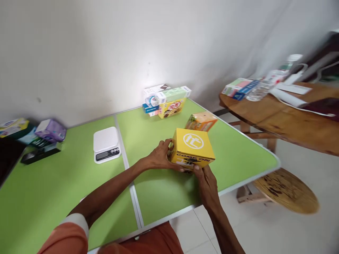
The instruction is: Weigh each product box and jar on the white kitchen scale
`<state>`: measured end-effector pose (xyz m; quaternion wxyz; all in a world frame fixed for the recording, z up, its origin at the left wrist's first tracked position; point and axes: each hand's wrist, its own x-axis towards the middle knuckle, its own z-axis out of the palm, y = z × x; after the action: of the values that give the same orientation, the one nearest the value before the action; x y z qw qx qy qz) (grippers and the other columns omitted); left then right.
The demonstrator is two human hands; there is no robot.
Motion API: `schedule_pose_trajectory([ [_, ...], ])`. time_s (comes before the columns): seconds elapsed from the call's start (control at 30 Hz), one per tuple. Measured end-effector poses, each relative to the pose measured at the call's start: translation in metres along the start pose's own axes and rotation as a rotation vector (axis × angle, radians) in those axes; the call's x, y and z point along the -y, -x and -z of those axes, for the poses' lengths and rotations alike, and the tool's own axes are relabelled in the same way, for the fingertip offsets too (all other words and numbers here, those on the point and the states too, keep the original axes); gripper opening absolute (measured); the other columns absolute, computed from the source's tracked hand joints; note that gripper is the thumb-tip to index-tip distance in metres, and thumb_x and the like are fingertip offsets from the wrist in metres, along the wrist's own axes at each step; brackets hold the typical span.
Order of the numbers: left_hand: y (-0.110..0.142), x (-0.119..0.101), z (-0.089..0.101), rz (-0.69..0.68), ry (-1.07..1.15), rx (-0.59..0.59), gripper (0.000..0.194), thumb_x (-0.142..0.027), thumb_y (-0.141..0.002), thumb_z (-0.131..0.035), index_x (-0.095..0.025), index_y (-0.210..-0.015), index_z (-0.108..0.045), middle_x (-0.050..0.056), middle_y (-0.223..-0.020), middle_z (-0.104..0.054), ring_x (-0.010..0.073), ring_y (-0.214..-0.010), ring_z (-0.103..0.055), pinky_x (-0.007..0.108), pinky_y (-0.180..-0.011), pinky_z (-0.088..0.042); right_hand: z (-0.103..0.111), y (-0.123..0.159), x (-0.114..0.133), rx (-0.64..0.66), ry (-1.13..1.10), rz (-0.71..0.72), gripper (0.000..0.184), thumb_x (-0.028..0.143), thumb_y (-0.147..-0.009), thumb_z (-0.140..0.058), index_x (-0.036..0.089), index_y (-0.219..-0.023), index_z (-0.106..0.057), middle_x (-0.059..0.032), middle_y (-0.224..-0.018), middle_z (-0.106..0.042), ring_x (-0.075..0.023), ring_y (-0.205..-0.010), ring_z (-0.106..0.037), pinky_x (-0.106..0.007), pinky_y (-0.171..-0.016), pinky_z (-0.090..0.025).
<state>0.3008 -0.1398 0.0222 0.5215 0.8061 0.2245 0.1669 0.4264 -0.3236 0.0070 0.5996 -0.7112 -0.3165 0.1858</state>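
Gripping a yellow cardboard box with a white round logo (194, 148) from both sides, the left hand (161, 155) presses its left face, thumb along the front, while the right hand (208, 183) holds the near lower right part. The box is over the right part of a green folding table with a pale metal edge (150, 190); whether it touches the surface I cannot tell. Just behind it lies an orange and white box (201, 121), and farther back, by the wall, a cluster of small boxes, including a yellow printed carton (171, 108) with a light green and white carton (173, 94) on top. Left of the table's seam is a white digital kitchen scale (106, 144). At the far left are a purple package (51, 130) and a dark open-looking box (41, 153). A brown wooden table (259, 113) bearing a clear plastic bottle (261, 90) stands beyond the right edge, above a round wooden stool (288, 190).
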Motion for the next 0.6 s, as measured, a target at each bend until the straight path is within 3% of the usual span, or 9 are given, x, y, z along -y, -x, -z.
schedule_pose_trajectory([
  [0.1,0.04,0.004,0.028,0.074,-0.004,0.013,0.12,-0.047,-0.051,-0.107,-0.029,-0.155,-0.049,0.015,-0.135,-0.06,0.0336,-0.111,-0.071,0.056,-0.094,-0.064,-0.018,0.001,0.002,0.226,0.07,0.047,0.068,0.075,-0.078,-0.078,0.025,-0.123,-0.072,-0.0132,-0.125,-0.081,-0.037,-0.112,-0.075,-0.049,-0.091,-0.061],
  [0.23,0.078,0.004,0.062,0.081,-0.071,-0.16,0.116,-0.038,-0.055,-0.105,-0.027,-0.156,-0.049,0.015,-0.138,-0.058,0.0303,-0.105,-0.07,0.052,-0.089,-0.066,-0.06,-0.009,0.014,0.277,0.133,0.127,0.063,0.076,-0.075,-0.08,0.024,-0.11,-0.075,-0.0136,-0.111,-0.083,-0.0374,-0.095,-0.075,-0.049,-0.079,-0.062],
  [0.43,0.124,-0.009,0.155,0.034,-0.15,-0.445,0.111,-0.029,-0.06,-0.104,-0.025,-0.157,-0.051,0.018,-0.147,-0.058,0.0301,-0.115,-0.069,0.046,-0.091,-0.066,-0.157,-0.025,0.075,0.452,-0.045,0.365,0.056,0.066,-0.088,-0.077,0.022,-0.123,-0.074,-0.0138,-0.124,-0.079,-0.0355,-0.11,-0.074,-0.05,-0.092,-0.061],
  [0.6,0.149,0.006,0.22,0.096,-0.174,-0.605,0.103,-0.044,-0.06,-0.103,-0.021,-0.149,-0.056,0.015,-0.137,-0.067,0.0275,-0.109,-0.071,0.047,-0.094,-0.064,-0.242,-0.044,0.105,0.598,-0.143,0.47,0.052,0.054,-0.091,-0.075,0.021,-0.131,-0.068,-0.0145,-0.13,-0.076,-0.033,-0.117,-0.072,-0.047,-0.099,-0.06],
])
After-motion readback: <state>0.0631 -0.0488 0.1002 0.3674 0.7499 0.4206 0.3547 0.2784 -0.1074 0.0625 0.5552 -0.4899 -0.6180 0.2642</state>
